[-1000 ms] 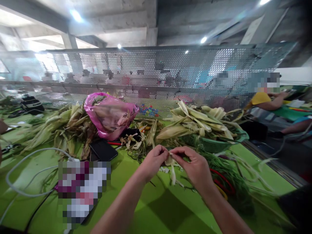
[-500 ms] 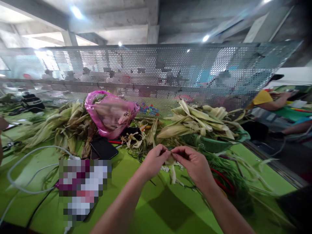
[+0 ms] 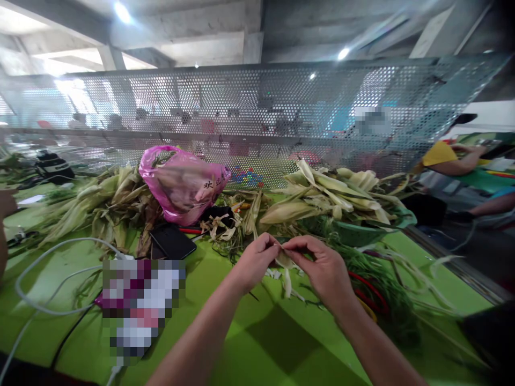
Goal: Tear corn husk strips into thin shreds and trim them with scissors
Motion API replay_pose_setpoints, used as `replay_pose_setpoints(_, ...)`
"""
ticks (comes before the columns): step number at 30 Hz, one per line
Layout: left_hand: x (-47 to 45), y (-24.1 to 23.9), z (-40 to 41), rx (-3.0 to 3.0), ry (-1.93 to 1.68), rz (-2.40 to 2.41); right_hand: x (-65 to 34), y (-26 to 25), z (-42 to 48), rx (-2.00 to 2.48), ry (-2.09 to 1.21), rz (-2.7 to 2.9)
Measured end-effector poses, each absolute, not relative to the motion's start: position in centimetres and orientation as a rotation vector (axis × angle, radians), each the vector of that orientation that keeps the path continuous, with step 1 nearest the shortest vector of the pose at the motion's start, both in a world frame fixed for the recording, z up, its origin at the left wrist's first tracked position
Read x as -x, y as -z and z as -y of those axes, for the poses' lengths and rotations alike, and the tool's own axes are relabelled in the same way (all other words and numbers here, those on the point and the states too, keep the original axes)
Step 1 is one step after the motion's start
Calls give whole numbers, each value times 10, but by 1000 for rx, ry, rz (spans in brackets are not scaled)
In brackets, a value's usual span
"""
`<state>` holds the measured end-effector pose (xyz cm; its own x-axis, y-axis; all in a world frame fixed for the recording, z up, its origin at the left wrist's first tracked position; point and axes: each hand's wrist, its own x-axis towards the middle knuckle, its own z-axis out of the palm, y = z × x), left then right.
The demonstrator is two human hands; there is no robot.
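My left hand [image 3: 259,260] and my right hand [image 3: 317,260] meet above the green table [image 3: 225,343]. Both pinch a small pale piece of corn husk [image 3: 285,261] between thumbs and forefingers. Its lower part hangs below the fingertips, while its top edge is mostly hidden by them. Under the hands lie narrow husk scraps [image 3: 288,284]. Beyond my right hand, a green basket [image 3: 356,235] bears a heap of dry corn husks [image 3: 322,198]. Green fibres [image 3: 386,279] lie beside my right wrist, with a red loop [image 3: 372,292] among them.
A pink plastic bag [image 3: 181,185] stands by a pile of husks [image 3: 108,206] on the left. Near it lie a black phone [image 3: 174,241] and a white cable [image 3: 52,247]. A perforated metal screen [image 3: 241,118] runs behind. Another person's arm [image 3: 462,161] shows at the right.
My hands stay pinched on the husk piece, with only slight finger movement. The husk now shows paler and more spread below the fingertips. The camera view has shifted slightly.
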<state>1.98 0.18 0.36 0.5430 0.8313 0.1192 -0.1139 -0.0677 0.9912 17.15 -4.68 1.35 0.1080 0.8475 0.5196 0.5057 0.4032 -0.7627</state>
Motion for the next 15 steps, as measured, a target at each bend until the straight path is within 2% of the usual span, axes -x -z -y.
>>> replay_pose_setpoints(4, -19, -7, -1, -1582, -923, -749, -173, -13, 45, 1228, -711, 1365)
replay_pose_setpoints(7, -19, -8, -1, -1683, -939, -780, -175, -14, 44, 1216, -835, 1278)
replay_pose_setpoints(15, -22, 1, -3, -1590, -896, -748, -175, -15, 43, 1279, -671, 1405)
